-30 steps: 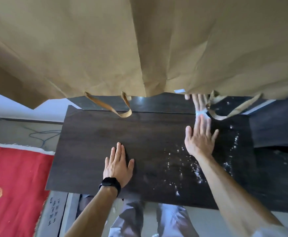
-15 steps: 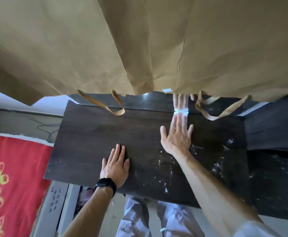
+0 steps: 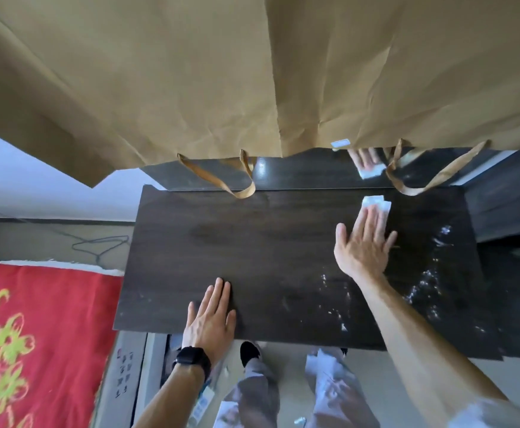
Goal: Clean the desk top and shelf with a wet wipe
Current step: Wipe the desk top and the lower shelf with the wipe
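The dark wooden desk top [image 3: 252, 248] fills the middle of the view. My right hand [image 3: 365, 245] lies flat with straight fingers, pressing a white wet wipe [image 3: 377, 204] onto the desk near its back edge. The wipe shows beyond my fingertips. Near the front edge, my left hand [image 3: 210, 319] rests flat on the desk, a black watch on its wrist. A glossy back panel [image 3: 298, 174] behind the desk mirrors the hand and wipe. Wet streaks and droplets [image 3: 428, 279] glisten on the right part of the desk.
Large brown paper bags [image 3: 252, 72] hang over the back of the desk, their handles [image 3: 221, 180] dangling onto it. A red cloth with yellow-green flowers [image 3: 36, 335] lies at the left. A dark cable [image 3: 98, 245] runs over the floor. My legs show below the front edge.
My right hand has slid the wipe to the right along the back of the desk, after moving left just before. The left hand stays flat in its place.
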A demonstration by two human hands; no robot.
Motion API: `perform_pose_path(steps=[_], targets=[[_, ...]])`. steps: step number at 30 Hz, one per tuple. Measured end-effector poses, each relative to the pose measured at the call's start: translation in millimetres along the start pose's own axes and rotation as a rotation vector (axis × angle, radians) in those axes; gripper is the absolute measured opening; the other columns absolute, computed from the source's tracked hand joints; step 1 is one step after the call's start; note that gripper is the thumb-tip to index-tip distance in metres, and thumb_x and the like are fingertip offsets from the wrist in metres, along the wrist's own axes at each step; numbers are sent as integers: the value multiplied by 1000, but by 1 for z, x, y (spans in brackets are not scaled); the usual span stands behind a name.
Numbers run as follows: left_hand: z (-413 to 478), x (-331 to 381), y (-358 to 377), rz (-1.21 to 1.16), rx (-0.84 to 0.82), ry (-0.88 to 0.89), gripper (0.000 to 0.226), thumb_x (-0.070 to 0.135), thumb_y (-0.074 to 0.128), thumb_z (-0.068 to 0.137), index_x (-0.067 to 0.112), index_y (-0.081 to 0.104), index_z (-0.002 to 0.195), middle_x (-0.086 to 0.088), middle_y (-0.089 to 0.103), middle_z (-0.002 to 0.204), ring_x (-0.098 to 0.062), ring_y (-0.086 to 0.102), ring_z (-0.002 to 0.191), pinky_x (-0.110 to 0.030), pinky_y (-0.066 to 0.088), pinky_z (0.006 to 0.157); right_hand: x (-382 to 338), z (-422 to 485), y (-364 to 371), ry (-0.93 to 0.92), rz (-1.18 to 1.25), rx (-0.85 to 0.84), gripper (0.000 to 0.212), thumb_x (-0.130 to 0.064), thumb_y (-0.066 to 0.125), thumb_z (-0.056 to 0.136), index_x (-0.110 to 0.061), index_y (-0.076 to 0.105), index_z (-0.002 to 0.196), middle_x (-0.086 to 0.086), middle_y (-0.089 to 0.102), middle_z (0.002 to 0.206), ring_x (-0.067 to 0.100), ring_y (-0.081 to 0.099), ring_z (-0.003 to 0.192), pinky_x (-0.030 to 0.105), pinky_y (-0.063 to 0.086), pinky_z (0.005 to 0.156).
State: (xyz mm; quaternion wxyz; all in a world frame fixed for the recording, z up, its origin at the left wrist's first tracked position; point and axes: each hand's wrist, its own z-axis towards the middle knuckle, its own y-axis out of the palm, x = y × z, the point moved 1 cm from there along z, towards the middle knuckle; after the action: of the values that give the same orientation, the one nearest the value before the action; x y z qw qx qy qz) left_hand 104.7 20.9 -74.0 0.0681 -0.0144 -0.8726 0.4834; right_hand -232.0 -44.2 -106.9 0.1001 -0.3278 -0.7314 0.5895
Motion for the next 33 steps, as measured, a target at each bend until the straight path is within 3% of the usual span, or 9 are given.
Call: perform_pose_path(steps=[6,8,12,19,21,25,28,30,33], targets=[[-6,-46,7,55,53,149,69,49,3,91,28,6,157,15,-10,160,-9,-3,150,-43,5,121,-113,-140,79,-733,-128,-98,68,-51,25,102,-14,14,158,-1,4,167,16,-3,154,58,18,119],[-7,-62,7,51,43,181,69,50,3,92,27,6,157,14,-8,161,-9,-3,151,-45,7,122,-77,-120,69,-583,-124,-22,68,-52,24,101,-17,15,159,-4,5,167,13,-2,154,60,18,119],[-10,-79,5,47,12,237,62,48,11,98,28,2,157,17,-13,160,-4,-13,146,-46,5,122,-29,-90,39,38,-72,20,77,-57,6,96,-12,5,159,1,-7,167,18,-12,153,60,8,121],[-14,-108,2,48,3,298,66,48,6,94,27,6,157,14,-7,161,-8,-5,149,-48,6,122,-133,-230,107,-634,-136,-94,65,-48,23,104,-17,8,159,-3,-1,167,14,-7,154,57,17,121],[-16,-119,3,60,-1,296,62,46,11,98,28,3,157,14,-10,161,-9,-6,150,-48,6,122,-101,-208,98,-508,-149,-58,65,-50,20,103,-19,9,159,-6,1,167,12,-5,154,58,13,122],[-23,-138,6,29,7,296,64,48,12,97,29,3,157,15,-8,161,-9,-7,150,-50,6,122,-13,-164,64,49,-129,9,70,-53,16,99,-16,15,158,-2,7,167,16,-2,154,62,11,119],[-23,-143,11,9,9,297,63,46,13,98,28,2,157,14,-10,162,-9,-11,149,-50,5,122,-2,-155,51,255,-22,-26,72,-54,8,98,-16,-1,159,1,-6,167,17,-13,153,62,5,120],[-23,-145,13,11,18,301,63,45,12,98,27,2,157,13,-10,162,-9,-11,149,-49,4,122,-33,-164,59,234,2,-8,75,-55,8,97,-13,-1,158,5,-5,167,21,-13,153,61,3,121],[-26,-153,11,-35,51,246,63,41,23,99,22,9,157,9,-3,164,-13,-3,151,-49,6,122,-103,-202,92,-114,-107,4,72,-53,13,101,-12,4,158,4,-2,167,22,-10,154,55,0,121]])
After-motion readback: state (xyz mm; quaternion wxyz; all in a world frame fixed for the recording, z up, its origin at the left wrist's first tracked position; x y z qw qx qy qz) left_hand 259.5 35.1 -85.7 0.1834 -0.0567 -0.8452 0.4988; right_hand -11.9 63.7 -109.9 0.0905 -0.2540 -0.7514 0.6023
